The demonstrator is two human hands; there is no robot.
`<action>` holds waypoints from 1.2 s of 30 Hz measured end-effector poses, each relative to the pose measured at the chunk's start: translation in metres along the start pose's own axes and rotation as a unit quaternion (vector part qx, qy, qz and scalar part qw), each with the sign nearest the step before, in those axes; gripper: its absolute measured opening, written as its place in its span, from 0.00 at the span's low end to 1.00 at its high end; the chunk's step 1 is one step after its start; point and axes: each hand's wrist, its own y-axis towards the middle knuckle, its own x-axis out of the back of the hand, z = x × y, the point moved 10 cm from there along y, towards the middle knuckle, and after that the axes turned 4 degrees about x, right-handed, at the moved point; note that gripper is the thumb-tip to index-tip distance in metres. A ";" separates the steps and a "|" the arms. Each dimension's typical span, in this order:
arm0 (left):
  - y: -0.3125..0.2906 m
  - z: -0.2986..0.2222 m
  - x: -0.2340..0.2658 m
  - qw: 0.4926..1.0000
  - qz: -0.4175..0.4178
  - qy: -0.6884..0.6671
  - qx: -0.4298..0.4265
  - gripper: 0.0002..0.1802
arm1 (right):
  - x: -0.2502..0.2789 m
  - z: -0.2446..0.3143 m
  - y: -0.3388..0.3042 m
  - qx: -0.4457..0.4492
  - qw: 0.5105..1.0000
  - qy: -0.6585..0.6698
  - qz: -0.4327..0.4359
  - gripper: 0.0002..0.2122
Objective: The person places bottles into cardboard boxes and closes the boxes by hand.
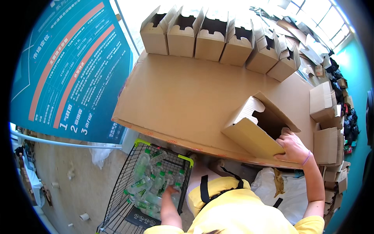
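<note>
My right hand [291,147] grips the near right edge of an open cardboard box [249,130]. The box lies tilted on the cardboard-topped table, its flap raised and its dark inside showing. My left hand [170,191] reaches down into a black wire shopping cart [113,195] below the table's front edge. Clear plastic bottles [146,183] with green caps fill part of the cart. The left fingers are among the bottles at the right side, partly hidden and too small to tell whether they hold one.
Several open cardboard boxes [210,43] stand in a row along the table's [187,97] far edge. More boxes [325,144] are stacked at the right. A large blue-green printed board [74,78] stands at the left. A white sack [288,191] lies under the table's front right.
</note>
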 end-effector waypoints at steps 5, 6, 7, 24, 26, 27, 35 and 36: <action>-0.029 0.012 -0.011 0.989 -0.121 -0.038 0.071 0.63 | 0.010 0.011 -0.002 0.021 0.996 -0.086 0.019 0.13; -0.032 0.019 -0.007 0.988 -0.129 -0.037 0.075 0.63 | 0.008 0.011 -0.003 0.019 0.996 -0.085 0.014 0.12; -0.035 0.013 0.004 0.987 -0.138 -0.034 0.074 0.62 | 0.005 0.009 -0.006 0.014 0.996 -0.087 0.007 0.12; -0.379 -0.160 0.311 0.682 -0.552 -0.331 -0.348 0.33 | 0.005 0.004 -0.050 0.034 0.984 0.086 -0.151 0.08; -0.452 -0.213 0.338 0.579 -0.544 -0.398 -0.459 0.34 | 0.006 0.003 -0.056 0.045 0.974 0.129 -0.181 0.08; -0.479 -0.231 0.342 0.477 -0.531 -0.454 -0.534 0.33 | 0.007 0.003 -0.057 0.053 0.967 0.151 -0.198 0.08; -0.625 -0.572 0.233 0.549 -0.277 -0.096 -0.783 0.40 | 0.008 -0.013 -0.079 0.064 0.939 0.178 -0.286 0.06; -0.617 -0.603 0.203 0.598 -0.263 0.007 -0.757 0.40 | 0.008 -0.017 -0.082 0.061 0.934 0.178 -0.302 0.07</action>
